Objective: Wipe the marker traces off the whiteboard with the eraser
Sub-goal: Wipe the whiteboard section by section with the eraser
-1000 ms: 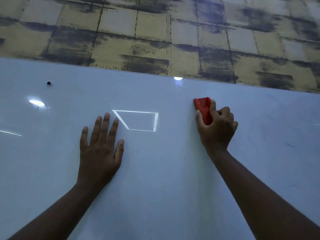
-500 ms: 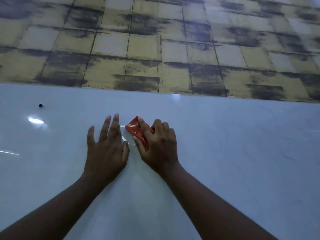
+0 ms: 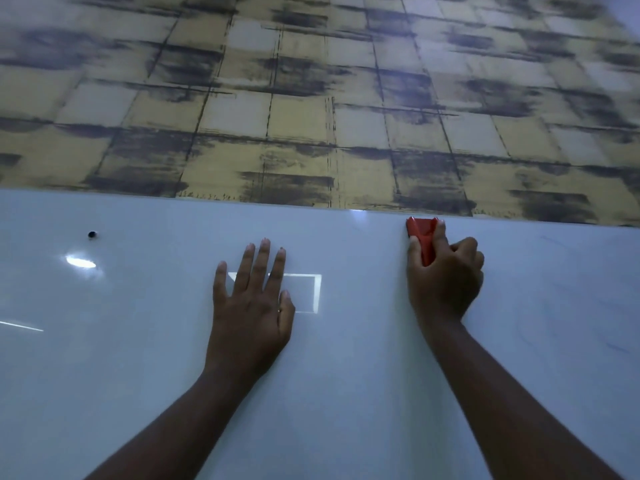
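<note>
Two hands on one glossy pale-blue whiteboard (image 3: 138, 393), listed left to right. Far left: small black dot (image 3: 91, 234) near the top edge, with an oval glare spot (image 3: 80, 262) just below it and a thin streak of reflected light lower down. Centre-left: left hand (image 3: 251, 306), flat, fingers straight and slightly spread, palm pressed to the board, holding nothing; it partly covers a bright four-sided outline (image 3: 313, 292), apparently a reflection and not ink. Centre-right: right hand (image 3: 445, 285), fingers curled round a red block-shaped eraser (image 3: 420, 233), which sits at the board's top edge, touching the surface, well apart from the left hand. Half a second ago the eraser lay just beside the left hand's fingers; it has since swept rightward and upward to the top border. Far right: faint bluish marker traces (image 3: 616, 346), thin and hard to make out. Behind: yellow-and-black tiled wall (image 3: 311, 98). Judgement: the middle strip looks wiped; the remaining faint marks lie right of the eraser, so further strokes that way appear needed.
</note>
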Motion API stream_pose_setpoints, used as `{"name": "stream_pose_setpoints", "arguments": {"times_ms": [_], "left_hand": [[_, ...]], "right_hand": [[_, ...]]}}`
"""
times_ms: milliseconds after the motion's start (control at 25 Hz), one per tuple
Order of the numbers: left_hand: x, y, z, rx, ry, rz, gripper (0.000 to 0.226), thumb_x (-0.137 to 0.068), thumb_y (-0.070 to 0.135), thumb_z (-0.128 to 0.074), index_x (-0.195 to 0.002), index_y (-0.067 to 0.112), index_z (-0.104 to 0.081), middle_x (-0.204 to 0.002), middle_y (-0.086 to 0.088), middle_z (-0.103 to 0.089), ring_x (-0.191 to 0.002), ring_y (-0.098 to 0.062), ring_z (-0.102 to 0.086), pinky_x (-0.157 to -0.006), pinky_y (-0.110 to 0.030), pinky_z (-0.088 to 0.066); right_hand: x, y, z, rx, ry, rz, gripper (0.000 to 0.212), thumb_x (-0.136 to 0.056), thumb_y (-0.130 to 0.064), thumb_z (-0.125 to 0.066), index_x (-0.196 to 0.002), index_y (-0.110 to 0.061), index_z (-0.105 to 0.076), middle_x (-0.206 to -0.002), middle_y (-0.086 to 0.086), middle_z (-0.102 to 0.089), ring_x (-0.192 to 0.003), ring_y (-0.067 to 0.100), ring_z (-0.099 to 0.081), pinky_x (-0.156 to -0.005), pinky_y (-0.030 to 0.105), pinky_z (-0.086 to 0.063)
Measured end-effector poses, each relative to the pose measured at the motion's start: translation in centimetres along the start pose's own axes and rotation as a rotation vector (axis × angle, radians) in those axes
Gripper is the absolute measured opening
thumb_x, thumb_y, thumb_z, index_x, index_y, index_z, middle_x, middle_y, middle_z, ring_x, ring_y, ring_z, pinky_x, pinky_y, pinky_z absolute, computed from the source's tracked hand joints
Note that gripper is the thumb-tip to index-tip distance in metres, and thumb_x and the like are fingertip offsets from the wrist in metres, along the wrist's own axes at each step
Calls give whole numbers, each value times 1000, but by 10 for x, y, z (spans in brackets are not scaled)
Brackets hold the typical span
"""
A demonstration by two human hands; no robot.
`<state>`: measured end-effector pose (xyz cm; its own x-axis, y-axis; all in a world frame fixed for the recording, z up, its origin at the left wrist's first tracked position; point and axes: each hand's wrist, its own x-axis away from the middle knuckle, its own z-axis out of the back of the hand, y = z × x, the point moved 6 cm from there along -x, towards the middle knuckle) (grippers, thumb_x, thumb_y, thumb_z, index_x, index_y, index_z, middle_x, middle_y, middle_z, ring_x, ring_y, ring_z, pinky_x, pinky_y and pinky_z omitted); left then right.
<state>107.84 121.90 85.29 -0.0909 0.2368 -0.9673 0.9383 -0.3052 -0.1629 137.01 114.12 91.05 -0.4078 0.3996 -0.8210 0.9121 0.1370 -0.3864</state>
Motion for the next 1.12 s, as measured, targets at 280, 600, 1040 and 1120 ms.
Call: {"name": "stream_pose_setpoints", "arguments": {"times_ms": [280, 600, 1040, 1120], "left_hand": [[1, -1, -4, 12, 3, -3, 68, -106, 45, -30, -168, 17, -31, -176, -10, -24, -163, -29, -21, -128, -65, -20], [4, 0, 3, 47, 33, 2, 67, -105, 40, -33, -167, 17, -32, -176, -9, -24, -163, -27, -23, -128, -62, -21], [3, 14, 3, -15, 38, 26, 67, -103, 35, -34, -166, 12, -36, -174, -16, -27, -161, -35, -27, -124, -68, -25], [4, 37, 2, -35, 22, -19, 69, -102, 37, -37, -167, 12, -33, -176, -16, -21, -164, -34, -19, -127, -67, -20]], "right_hand": [[67, -150, -15, -135, -91, 357, 63, -95, -49, -52, -148, -15, -52, -113, 16, -58, -96, 30, -56, -77, 41, -52], [-2, -62, -17, -63, -70, 289, 52, -99, -46, -59, -147, -28, -56, -109, 19, -57, -95, 36, -55, -80, 46, -51], [47, -48, 18, -42, -89, 365, 55, -96, -41, -50, -145, -18, -58, -103, 18, -55, -90, 34, -53, -75, 40, -45], [80, -65, 25, -72, -150, 579, 56, -97, -41, -48, -146, -16, -57, -105, 18, -58, -90, 31, -55, -73, 39, -48]]}}
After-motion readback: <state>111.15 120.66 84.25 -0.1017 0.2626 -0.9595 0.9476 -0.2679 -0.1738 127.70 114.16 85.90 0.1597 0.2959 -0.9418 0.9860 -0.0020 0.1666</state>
